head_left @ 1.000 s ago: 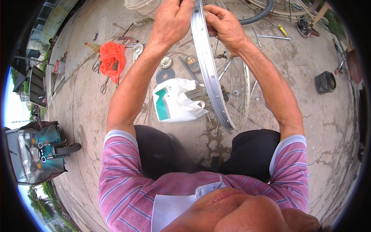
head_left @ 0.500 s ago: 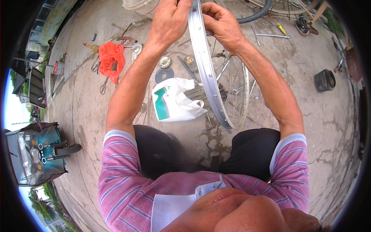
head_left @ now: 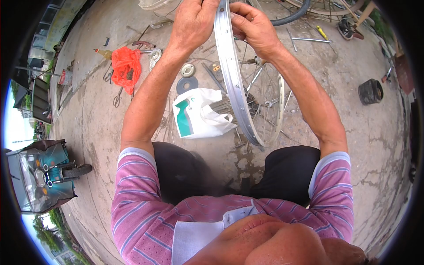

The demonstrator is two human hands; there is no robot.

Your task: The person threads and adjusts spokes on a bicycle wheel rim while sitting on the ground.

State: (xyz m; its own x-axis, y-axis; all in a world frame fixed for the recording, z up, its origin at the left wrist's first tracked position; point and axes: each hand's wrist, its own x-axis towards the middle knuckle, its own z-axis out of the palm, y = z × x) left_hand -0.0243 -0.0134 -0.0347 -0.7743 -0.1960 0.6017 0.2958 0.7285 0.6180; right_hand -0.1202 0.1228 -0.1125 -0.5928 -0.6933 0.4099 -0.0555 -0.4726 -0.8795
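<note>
A silver bicycle wheel rim (head_left: 230, 66) stands on edge between my knees, tilted a little, with thin spokes running to a hub (head_left: 255, 61). At its top left my left hand (head_left: 194, 24) is closed against the rim; the upper picture edge cuts off its fingertips. Across from it, my right hand (head_left: 257, 31) has its fingers curled in a pinch by the inner side of the rim, among the spokes. Whatever lies between those fingertips is hidden. Just left of the wheel, a white and green plastic bag (head_left: 201, 114) lies with a bundle of loose spokes (head_left: 223, 107) sticking out.
Left on the concrete are a red plastic bag (head_left: 126, 70), a dark flat disc (head_left: 187, 85) and a round metal part (head_left: 187, 70). A T-shaped metal tool (head_left: 311, 40), a yellow-handled tool (head_left: 321, 31) and a black container (head_left: 371, 92) lie right. A three-wheeler (head_left: 44, 174) stands far left.
The fingers of my right hand have shifted slightly beside the rim. My left hand keeps its place, and the wheel has barely moved.
</note>
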